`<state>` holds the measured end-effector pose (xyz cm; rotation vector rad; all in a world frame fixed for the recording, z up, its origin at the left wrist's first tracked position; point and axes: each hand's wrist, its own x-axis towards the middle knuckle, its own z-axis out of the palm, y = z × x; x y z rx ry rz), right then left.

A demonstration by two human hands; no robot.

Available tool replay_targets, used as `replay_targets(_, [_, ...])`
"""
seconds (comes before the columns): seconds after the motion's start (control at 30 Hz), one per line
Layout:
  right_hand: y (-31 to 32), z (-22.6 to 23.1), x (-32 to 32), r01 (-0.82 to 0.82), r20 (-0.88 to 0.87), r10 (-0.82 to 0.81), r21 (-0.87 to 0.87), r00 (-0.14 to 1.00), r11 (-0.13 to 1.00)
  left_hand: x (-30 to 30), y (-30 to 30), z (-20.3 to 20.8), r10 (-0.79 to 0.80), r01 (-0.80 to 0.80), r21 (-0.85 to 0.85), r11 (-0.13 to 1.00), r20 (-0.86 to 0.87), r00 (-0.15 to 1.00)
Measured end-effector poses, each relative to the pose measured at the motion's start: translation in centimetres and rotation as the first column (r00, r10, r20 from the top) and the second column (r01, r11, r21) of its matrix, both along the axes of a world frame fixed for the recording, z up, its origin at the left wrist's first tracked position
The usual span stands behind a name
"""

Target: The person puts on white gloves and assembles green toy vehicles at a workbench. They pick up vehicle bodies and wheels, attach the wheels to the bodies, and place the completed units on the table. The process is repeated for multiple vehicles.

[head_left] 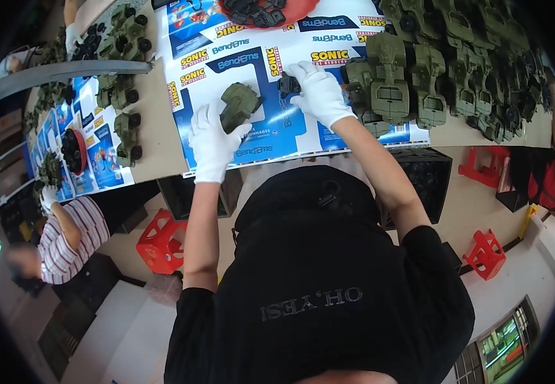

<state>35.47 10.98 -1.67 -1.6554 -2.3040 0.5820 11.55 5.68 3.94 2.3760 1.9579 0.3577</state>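
My left hand (212, 141), in a white glove, curls round the near left end of an olive-green toy military vehicle (240, 104), its thumb at the near end. The toy lies tilted over the printed sheet (277, 142), and no wheels show on it. To the right, my white-gloved right hand (317, 93) has its fingertips on a small black plastic part (287, 85), whose exact kind I cannot make out. That part sits apart from the toy, near the sheet's middle.
A red bowl (300, 14) of black parts stands at the far side. Rows of green toy vehicles (389, 80) crowd the right; more (127, 137) line the left table. A co-worker in a striped shirt (76, 240) works at left. Red stools (162, 242) stand below.
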Motion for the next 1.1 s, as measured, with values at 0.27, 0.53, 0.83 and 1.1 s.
replay_targets(0.27, [0.0,-4.8,-0.3,0.089,-0.301,-0.143,-0.189,0.943,0.978,-2.5,4.9,-4.4,0.167,-0.064,-0.737,0.673,0.068,0.984])
replay_targets(0.53, [-5.2,4.7,3.8,-0.278,-0.812,-0.535,-0.583,0.234,0.763,0.1,2.5,3.9,0.378,0.435,-0.79,0.432,0.597,0.708])
replay_targets(0.83, [-5.0,9.5,3.6,-0.307,-0.87,-0.143,-0.315,0.472,0.898,1.7,0.4,8.8,0.151,0.497,-0.705,0.505,0.64,0.753])
replay_targets(1.1, [-5.7,9.1,3.7,-0.442,-0.876,-0.289,-0.451,0.387,0.775,3.3,-0.1,10.6,0.251,0.491,-0.797,0.35,0.585,0.771])
